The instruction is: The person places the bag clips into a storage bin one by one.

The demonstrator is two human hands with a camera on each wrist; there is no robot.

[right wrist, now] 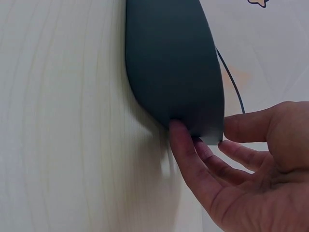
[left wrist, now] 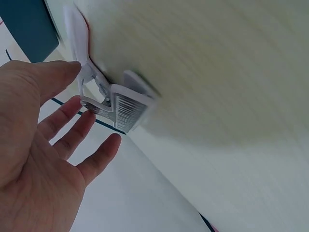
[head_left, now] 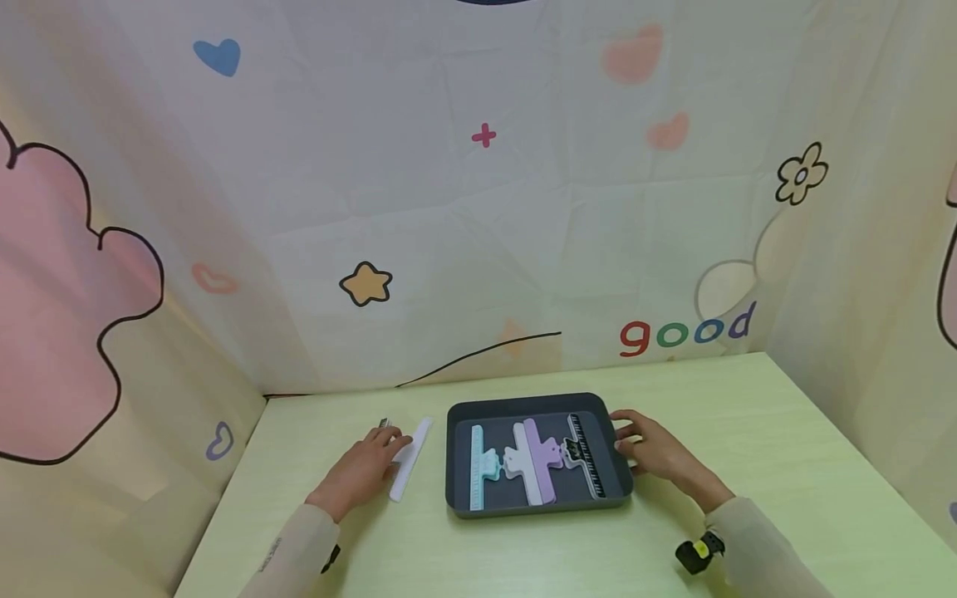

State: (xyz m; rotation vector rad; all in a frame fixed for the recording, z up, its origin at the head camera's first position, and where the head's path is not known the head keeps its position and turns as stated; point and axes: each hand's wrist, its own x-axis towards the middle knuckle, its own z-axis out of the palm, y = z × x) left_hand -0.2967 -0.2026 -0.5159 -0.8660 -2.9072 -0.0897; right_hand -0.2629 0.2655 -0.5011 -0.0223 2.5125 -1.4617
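My left hand (head_left: 364,467) is left of the tray, with thumb and fingertips pinching the handle end of a white long-jawed clip (left wrist: 128,108). In the head view the clip's long white strip (head_left: 410,462) slants beside the hand, and part of it is hidden under the fingers. My right hand (head_left: 652,447) holds the right side of a dark grey tray (head_left: 538,512), thumb at the rim and fingers against the outer wall. Inside the tray lie a light blue clip (head_left: 477,469), a white clip (head_left: 527,463), a purple clip (head_left: 540,457) and a black ruler-marked clip (head_left: 587,457).
A pale wood-grain table (head_left: 748,432) carries the tray. Behind it hangs a light curtain (head_left: 463,249) with printed hearts, a star and the word "good", and more curtain closes off both sides.
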